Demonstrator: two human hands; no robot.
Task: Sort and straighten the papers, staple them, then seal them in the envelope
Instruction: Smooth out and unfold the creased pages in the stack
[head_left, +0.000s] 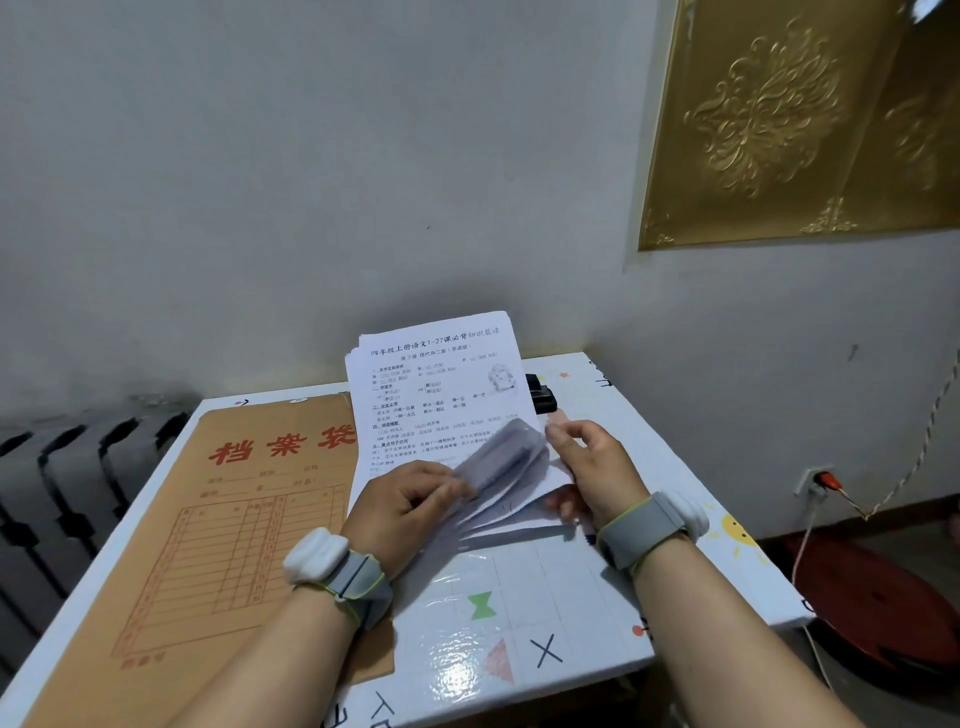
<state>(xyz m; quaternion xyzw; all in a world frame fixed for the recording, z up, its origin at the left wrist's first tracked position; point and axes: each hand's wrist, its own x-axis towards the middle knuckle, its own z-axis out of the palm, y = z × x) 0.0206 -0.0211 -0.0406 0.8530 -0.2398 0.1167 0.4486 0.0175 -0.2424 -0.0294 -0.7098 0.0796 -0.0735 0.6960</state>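
A stack of white printed papers (439, 384) stands tilted up over the middle of the white table (545, 597). My left hand (410, 506) curls its fingers round the stack's lower edge, where several sheets fan and bend. My right hand (592, 467) pinches the right edge of the sheets. A large brown file envelope (244, 519) with red characters lies flat on the table's left half, partly under my left wrist. A black stapler (540, 395) sits on the table behind the papers, mostly hidden by them.
A grey radiator (67, 478) stands left of the table. The grey wall rises just behind it. At the right, a red round object (872, 603) lies on the floor, and a cord runs from a wall socket (821, 480).
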